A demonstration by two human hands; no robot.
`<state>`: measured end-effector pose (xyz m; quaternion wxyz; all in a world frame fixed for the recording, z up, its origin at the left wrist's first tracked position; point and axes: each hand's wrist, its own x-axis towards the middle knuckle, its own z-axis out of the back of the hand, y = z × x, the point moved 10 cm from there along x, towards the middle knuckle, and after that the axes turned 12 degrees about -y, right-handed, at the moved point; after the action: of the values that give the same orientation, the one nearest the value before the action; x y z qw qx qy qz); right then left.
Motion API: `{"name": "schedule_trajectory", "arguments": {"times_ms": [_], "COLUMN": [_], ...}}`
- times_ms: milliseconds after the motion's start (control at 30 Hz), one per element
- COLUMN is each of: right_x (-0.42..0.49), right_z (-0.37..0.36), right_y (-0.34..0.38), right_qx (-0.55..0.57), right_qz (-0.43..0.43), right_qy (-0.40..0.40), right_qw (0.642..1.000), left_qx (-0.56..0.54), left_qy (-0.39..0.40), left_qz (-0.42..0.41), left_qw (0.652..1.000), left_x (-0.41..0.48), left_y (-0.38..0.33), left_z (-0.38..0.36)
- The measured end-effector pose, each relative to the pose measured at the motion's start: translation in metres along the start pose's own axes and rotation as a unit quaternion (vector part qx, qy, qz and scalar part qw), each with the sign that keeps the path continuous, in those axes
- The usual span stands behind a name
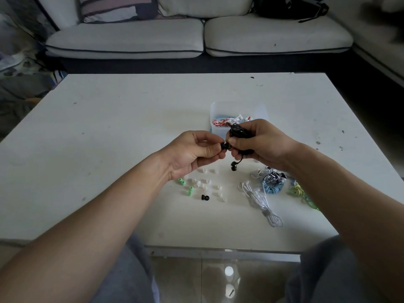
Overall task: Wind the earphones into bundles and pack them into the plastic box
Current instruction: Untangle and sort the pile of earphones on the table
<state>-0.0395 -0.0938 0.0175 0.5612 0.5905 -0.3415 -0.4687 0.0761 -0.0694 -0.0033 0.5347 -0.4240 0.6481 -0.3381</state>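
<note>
My right hand grips a wound bundle of black earphones above the table. One black earbud dangles below it on a short length of cable. My left hand pinches the other black earbud at its fingertips, right against my right thumb. Just behind my hands stands the clear plastic box, holding red-and-white and white earphone bundles. Part of the box is hidden by my right hand.
Loose ear tips, white, green and one black, lie on the white table. To the right lie loose white earphones, black-and-white, blue and yellow-green bundles. A sofa stands beyond.
</note>
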Motion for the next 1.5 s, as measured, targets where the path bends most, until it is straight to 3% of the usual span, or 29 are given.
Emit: {"name": "schedule_trajectory", "arguments": {"times_ms": [400,733,1200,1500], "right_x": [0.001,-0.003,-0.004,0.002], "right_z": [0.005,0.005,0.008,0.017], "right_y": [0.002,0.005,0.01,0.014], "right_qx": [0.067,-0.014,0.1,0.123], "right_qz": [-0.008,0.003,-0.031,0.007], "right_qy": [-0.06,-0.005,-0.021,-0.065], "right_qw": [0.996,1.0,0.994,0.99], "left_qx": [-0.069,-0.018,-0.088,-0.087], "left_qy": [-0.027,0.003,-0.017,-0.046], "left_qz": [-0.003,0.015,-0.015,-0.037], "left_qw": [0.997,1.0,0.996,0.994], "left_x": [0.0,-0.002,0.001,0.003], "left_y": [-0.005,0.002,-0.002,-0.013], "left_z": [0.003,-0.002,-0.009,-0.001]}}
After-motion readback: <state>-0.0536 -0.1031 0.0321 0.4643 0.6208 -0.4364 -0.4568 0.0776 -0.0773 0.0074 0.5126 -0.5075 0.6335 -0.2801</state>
